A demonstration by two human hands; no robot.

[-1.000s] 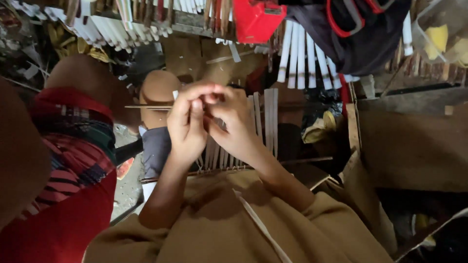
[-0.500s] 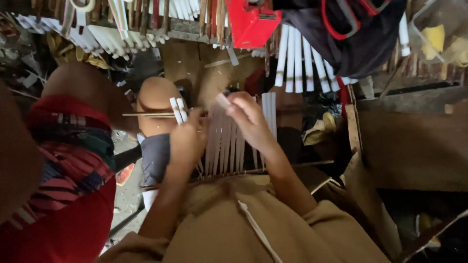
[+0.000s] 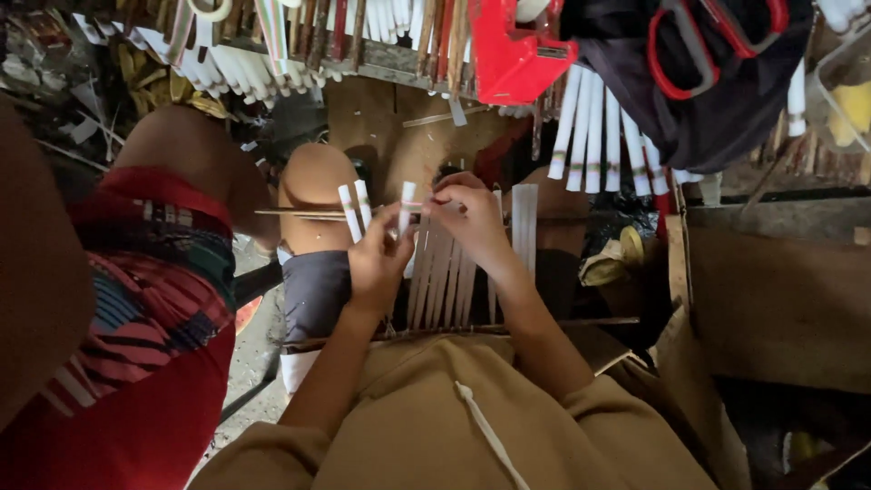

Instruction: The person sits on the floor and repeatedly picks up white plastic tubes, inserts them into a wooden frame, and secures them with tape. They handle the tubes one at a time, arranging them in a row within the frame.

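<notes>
Pale strips: white paper-like strips (image 3: 356, 210) standing upright, being gripped in the left hand (image 3: 376, 263), fingers curled closed around them.
Right hand: right hand (image 3: 472, 222) pinching the tip of a thin wooden stick (image 3: 308, 213) lying crosswise, just beside a third white strip (image 3: 406, 207).
Frame: row of flat slats (image 3: 445, 272) lying under both hands, above the tan hooded top (image 3: 472, 417).
Surroundings: another person's bare knee (image 3: 313, 181) and red patterned garment (image 3: 136, 299) sitting at left; red-handled scissors (image 3: 708, 45) hanging above right.
</notes>
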